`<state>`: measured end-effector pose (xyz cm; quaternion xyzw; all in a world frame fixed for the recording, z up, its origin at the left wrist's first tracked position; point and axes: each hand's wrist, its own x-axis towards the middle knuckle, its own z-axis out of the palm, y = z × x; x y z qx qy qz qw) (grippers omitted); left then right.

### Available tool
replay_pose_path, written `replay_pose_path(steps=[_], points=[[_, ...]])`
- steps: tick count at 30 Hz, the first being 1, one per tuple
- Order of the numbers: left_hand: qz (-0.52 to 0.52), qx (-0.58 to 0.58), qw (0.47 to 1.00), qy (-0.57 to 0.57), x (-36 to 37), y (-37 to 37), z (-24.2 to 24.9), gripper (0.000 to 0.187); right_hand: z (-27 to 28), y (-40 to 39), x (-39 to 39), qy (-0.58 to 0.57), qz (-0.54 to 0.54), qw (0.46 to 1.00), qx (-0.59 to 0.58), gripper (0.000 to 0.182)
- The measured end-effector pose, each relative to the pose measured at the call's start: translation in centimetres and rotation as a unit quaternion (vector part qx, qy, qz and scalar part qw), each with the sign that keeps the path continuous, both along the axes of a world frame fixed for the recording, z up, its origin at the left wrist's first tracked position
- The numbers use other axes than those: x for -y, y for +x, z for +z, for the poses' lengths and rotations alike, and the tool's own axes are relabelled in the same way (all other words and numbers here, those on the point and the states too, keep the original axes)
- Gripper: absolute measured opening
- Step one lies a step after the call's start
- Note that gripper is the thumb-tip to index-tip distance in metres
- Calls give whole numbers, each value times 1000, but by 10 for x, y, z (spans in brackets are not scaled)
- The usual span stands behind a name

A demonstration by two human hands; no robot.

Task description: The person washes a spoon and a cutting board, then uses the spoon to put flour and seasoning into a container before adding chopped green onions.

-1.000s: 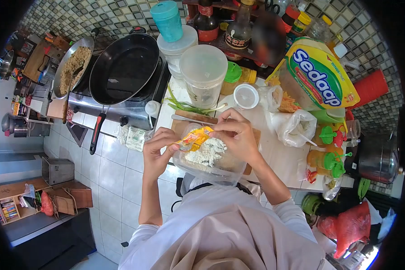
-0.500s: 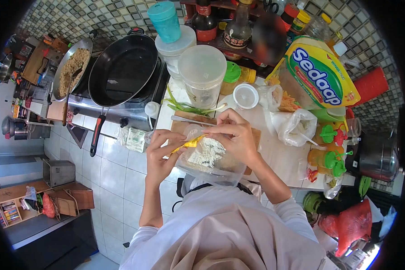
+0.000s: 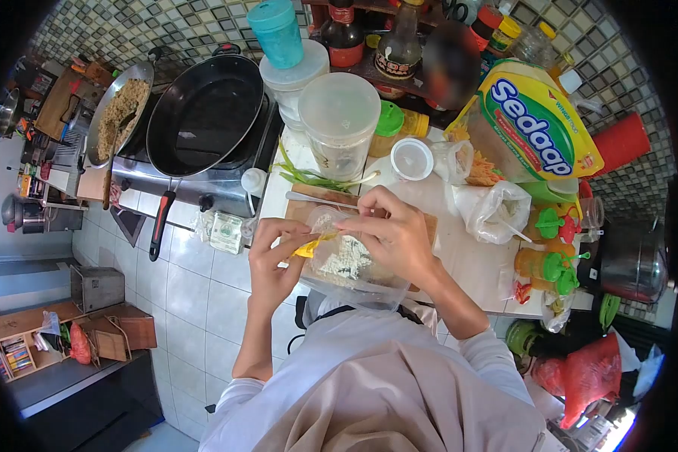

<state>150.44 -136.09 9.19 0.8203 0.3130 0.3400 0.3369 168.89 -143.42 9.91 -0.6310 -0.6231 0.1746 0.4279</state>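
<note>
Between my two hands, a small yellow sachet (image 3: 306, 248) is pinched over a clear plastic container (image 3: 377, 294) that holds white flour (image 3: 348, 256). My left hand (image 3: 273, 260) is closed on the sachet's lower left end. With thumb and fingertips together, my right hand (image 3: 399, 235) grips the upper right end of the same packet. The container stands on a wooden cutting board (image 3: 428, 226) at the counter's front edge. Behind my hands lies a metal spoon handle (image 3: 316, 200), and beyond it a bunch of spring onions (image 3: 309, 178).
On the left, a black frying pan (image 3: 203, 113) sits on the stove (image 3: 139, 181), beside a pan of brownish food (image 3: 124, 109). A clear tub (image 3: 339, 124), a small white-rimmed cup (image 3: 412, 160), a plastic bag (image 3: 497, 215) and several green-capped bottles (image 3: 554, 271) crowd the counter.
The sachet has shifted slightly to the left and looks more crumpled between my fingers. My right hand has moved a little left too; the flour container stays put.
</note>
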Motion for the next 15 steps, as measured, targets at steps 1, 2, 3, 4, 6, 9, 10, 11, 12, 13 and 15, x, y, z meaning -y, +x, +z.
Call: replay_pose_path(steps=[1, 2, 3, 4, 6, 9, 10, 11, 12, 13, 15], points=[[-4, -6, 1000, 29, -1, -2, -4, 32, 2, -1, 0, 3, 11, 999, 35, 22], [-8, -12, 998, 57, -1, -3, -6, 33, 6, -2, -1, 3, 11, 999, 35, 22], [-8, -12, 998, 58, -1, -4, -6, 33, 11, -4, -3, -7, 11, 1000, 18, 23], [-10, -10, 998, 68, 0, -4, -6, 35, 14, -4, -4, -18, 10, 1000, 2, 24], [-13, -9, 997, 78, 1, -4, -6, 36, 8, -1, -4, -16, 29, 999, 21, 25], [-12, -13, 998, 63, 2, -4, -5, 39, -1, 0, -4, -7, 46, 999, 27, 26], [-13, -27, 998, 59, 1, -4, -7, 40, -2, 0, -3, 0, 44, 999, 14, 27], [-13, -40, 998, 56, 1, -5, -7, 41, -3, 0, -3, 0, 44, 999, 14, 27], [-13, -41, 997, 57, 1, -6, -7, 41, -3, 2, -3, -11, 66, 998, -11, 27], [-23, -39, 997, 67, 1, -8, -6, 41, -3, 2, -3, -22, 86, 995, -36, 28], [-35, -36, 996, 75, 2, -7, -8, 41, -5, 0, -4, 17, 55, 998, 8, 28]])
